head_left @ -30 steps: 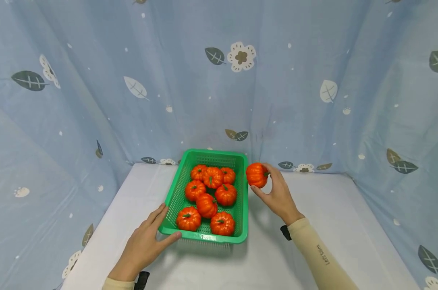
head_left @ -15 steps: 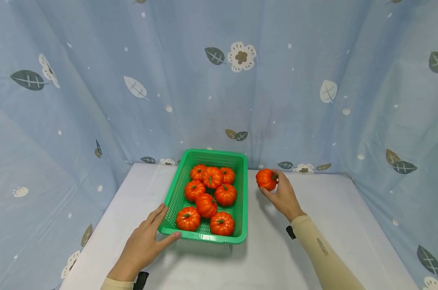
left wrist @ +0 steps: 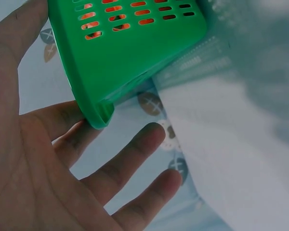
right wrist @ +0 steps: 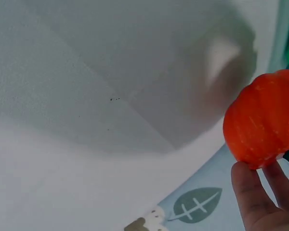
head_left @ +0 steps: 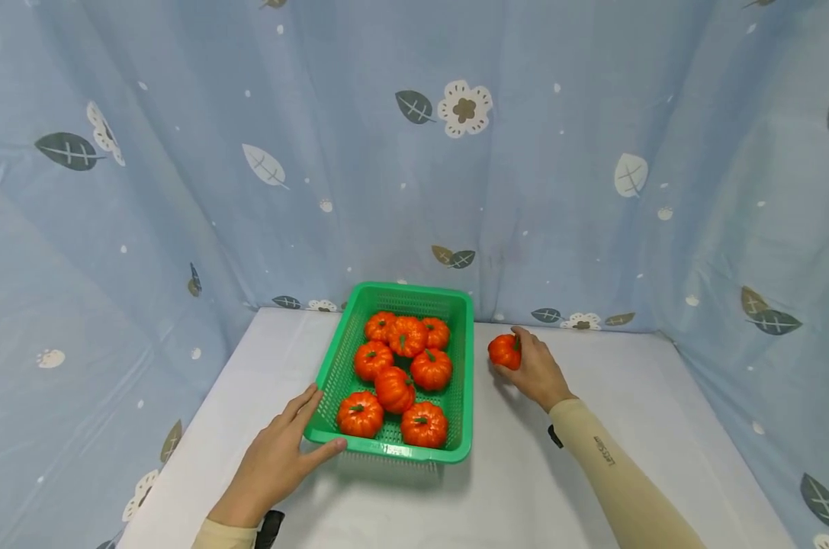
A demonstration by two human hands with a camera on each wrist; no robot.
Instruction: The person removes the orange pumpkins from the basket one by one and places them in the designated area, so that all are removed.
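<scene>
My right hand [head_left: 539, 372] grips a small orange-red pumpkin [head_left: 504, 351] with a green stem, to the right of the basket. In the right wrist view, fingertips press against the ribbed pumpkin [right wrist: 265, 118], and its shadow falls on the cloth apart from it. A green plastic basket [head_left: 461, 415] holds several similar pumpkins [head_left: 424, 425]. My left hand [head_left: 270, 461] touches the basket's near left corner, thumb at the front rim, other fingers along the left side. The left wrist view shows spread fingers beside the basket's slotted wall [left wrist: 120, 57], two of them partly behind its rim.
A white-covered table [head_left: 524, 488] lies under everything. Behind and on both sides hangs a blue curtain [head_left: 359, 152] with leaf and flower prints, meeting the table's back edge just behind the basket.
My right hand has carried the pumpkin from beside the basket's right rim farther right and lower, toward the table. My left hand stays at the basket's corner. The view has shifted slightly.
</scene>
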